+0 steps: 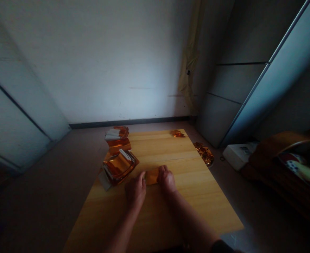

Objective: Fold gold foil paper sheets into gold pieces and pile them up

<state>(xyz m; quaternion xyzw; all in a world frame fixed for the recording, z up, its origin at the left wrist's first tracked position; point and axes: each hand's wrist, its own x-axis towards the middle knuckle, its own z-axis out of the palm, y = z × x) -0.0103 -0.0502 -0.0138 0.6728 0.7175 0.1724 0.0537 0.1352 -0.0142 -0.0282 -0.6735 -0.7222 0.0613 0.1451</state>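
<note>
On the wooden table [186, 182] lies a small orange-gold foil sheet [152, 175] between both hands. My left hand [135, 189] pinches its left edge with fingers curled. Its right edge is gripped by my right hand [166, 180], closed in a loose fist. Left of my hands sits a fanned stack of orange foil sheets [119, 167] with white backing, and a second stack [117, 137] rests behind it near the table's far left edge.
A small folded foil piece [177, 133] lies at the table's far edge. A pile of folded gold pieces [204, 153] sits on the floor to the right. A white box [239, 154] and dark wooden furniture [284, 161] stand farther right. A white wall is ahead.
</note>
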